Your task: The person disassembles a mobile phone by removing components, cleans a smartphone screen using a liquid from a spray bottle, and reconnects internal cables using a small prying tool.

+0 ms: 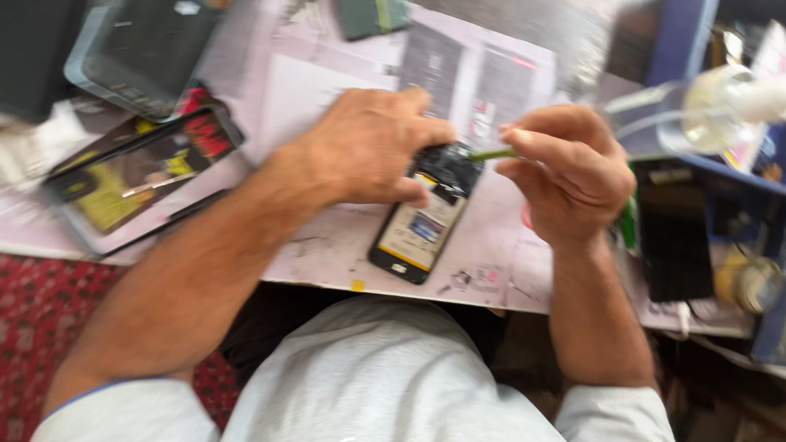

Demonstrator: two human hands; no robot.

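Note:
An opened black phone (422,221) lies back-up on the pale work board (344,245), its battery and dark upper innards exposed. My left hand (372,147) presses down on the phone's upper left part, fingers curled over it. My right hand (569,168) pinches a thin green tool (491,154), whose tip points left into the phone's top end. The frame is motion-blurred, so fine detail inside the phone is unclear.
A flat package with yellow and red print (139,176) lies at the left, a dark tray (139,53) above it. A dark green block (372,16) sits at the top. A clear glass object (720,102) and a black slab (675,237) stand at the right. Red patterned cloth (41,327) shows below.

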